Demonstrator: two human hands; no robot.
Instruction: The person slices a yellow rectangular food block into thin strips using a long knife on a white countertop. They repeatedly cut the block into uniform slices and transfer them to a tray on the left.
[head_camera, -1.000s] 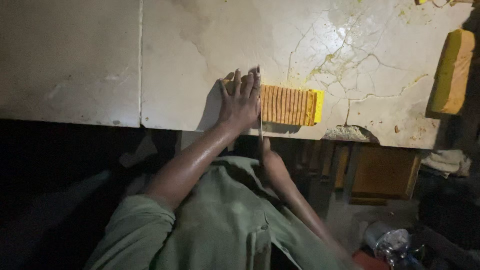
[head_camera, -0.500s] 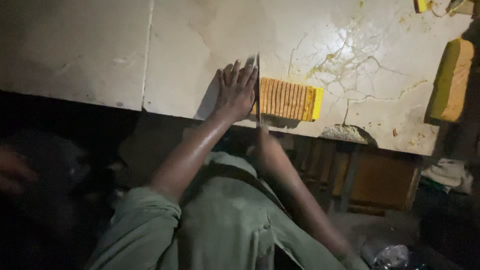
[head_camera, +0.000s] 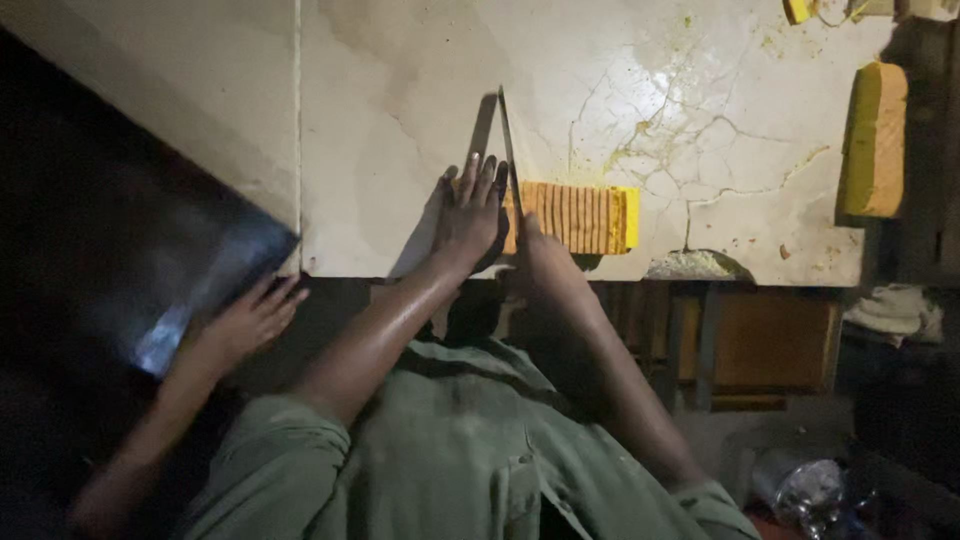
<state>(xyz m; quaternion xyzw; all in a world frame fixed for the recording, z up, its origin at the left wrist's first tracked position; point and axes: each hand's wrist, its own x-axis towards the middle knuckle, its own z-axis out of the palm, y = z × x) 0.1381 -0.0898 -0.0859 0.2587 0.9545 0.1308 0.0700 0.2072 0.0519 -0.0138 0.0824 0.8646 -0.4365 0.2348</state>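
- My left hand (head_camera: 470, 215): flat, fingers spread, pressing the left end of the sliced yellow block (head_camera: 575, 218); grips nothing.
- My right hand (head_camera: 540, 262): closed round the handle of the long knife (head_camera: 508, 140), blade standing on edge, pointing away from me.
- Sliced yellow block: on the desk (head_camera: 400, 100) near its front edge, long axis left to right, running rightward from both hands; knife crosses it at the left end.
- Uncut yellow block (head_camera: 872, 140): far right, well apart.
- Another person's hand (head_camera: 250, 320): lower left, on a dark tray (head_camera: 190, 300).
- Containers: none with visible contents.
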